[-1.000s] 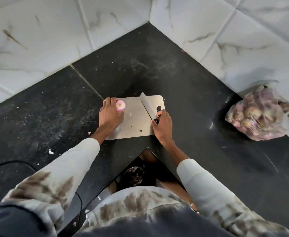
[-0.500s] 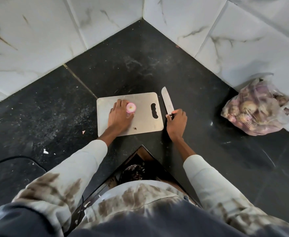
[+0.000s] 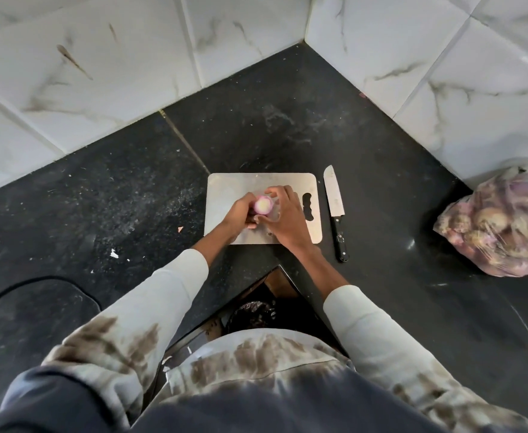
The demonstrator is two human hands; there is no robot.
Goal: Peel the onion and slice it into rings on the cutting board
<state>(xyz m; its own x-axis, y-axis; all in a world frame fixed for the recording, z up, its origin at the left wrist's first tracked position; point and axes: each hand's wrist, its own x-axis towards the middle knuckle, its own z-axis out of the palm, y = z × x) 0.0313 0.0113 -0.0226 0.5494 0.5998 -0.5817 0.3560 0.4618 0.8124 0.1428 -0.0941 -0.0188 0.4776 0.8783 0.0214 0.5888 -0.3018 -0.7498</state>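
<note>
Black stone counter [image 3: 287, 126], L-shaped, fills an inside corner; surface speckled with pale dust and crumbs, heaviest at 9 o'clock. A seam [image 3: 181, 139] runs diagonally across the slab from the wall at 11 o'clock. White marble-look wall tiles [image 3: 100, 73] with grey-brown veining and grey grout rise at 10 to 2 o'clock, meeting at a corner near 12. A dark cable [image 3: 37, 284] loops at 8 o'clock. Light is even and soft; faint glare on the counter at 3 o'clock.
</note>
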